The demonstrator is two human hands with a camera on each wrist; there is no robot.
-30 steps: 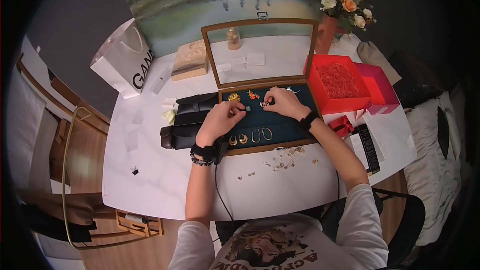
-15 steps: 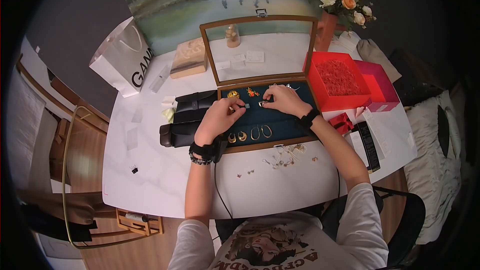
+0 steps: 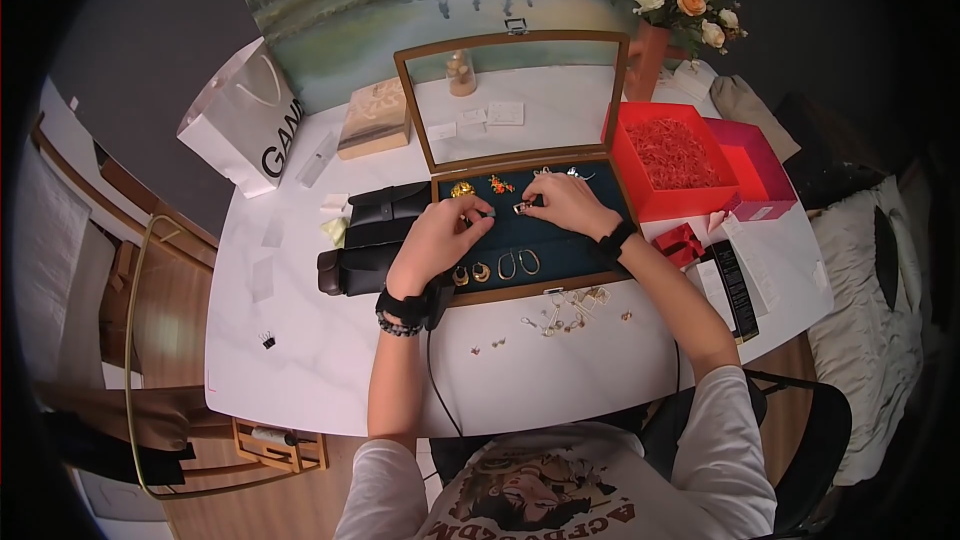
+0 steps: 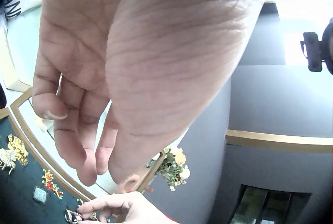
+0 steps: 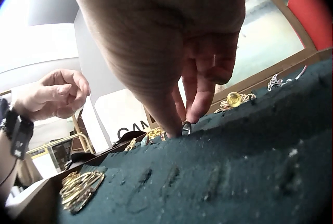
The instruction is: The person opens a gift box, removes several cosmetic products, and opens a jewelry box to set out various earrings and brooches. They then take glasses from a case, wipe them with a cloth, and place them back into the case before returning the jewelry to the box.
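A wooden jewellery box with dark teal lining stands with its glass lid raised. Over its left part is the left hand, fingers loosely bent and holding nothing; a pale blue square piece lies on the lining near it. The right hand pinches a small silvery piece between thumb and fingers, low at the lining. Behind the hands lie a gold piece and a red-orange piece. Gold hoops rest along the front.
Black cases lie left of the box. A red box with shredded filling stands at the right, near a flower vase. Small jewellery is scattered in front. A white bag stands at the back left.
The head view has shifted slightly. Both hands keep nearly the same places over the box, and the small piece stays pinched in the right hand.
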